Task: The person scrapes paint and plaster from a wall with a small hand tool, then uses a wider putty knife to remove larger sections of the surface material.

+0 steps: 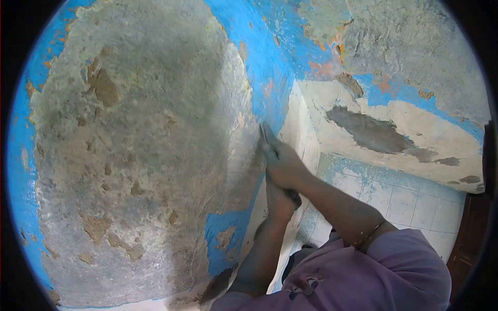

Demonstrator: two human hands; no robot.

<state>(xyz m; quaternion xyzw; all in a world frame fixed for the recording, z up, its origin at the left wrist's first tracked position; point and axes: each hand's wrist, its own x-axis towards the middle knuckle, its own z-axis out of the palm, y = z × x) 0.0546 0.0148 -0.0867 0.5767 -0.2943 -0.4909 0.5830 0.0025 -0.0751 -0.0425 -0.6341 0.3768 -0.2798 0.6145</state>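
Both my hands are close together at the wall near the corner. My right hand (282,165) is closed around a narrow tool, seemingly a scraper (264,132), whose thin end meets the edge of the blue paint (271,101). Just below it, my left hand (280,201) is closed too, its fingers mostly hidden. A dark end, perhaps of the handle, shows beside the left palm. To the left of my hands spreads a large grey, bare patch of wall (150,140) with brown pits.
The adjoining wall on the right has a cream ledge (430,127) with dark grey patches. Paint-speckled white floor tiles (404,202) lie below. A dark brown wooden piece (469,233) stands at the right edge. More blue paint (228,236) borders the bare patch low down.
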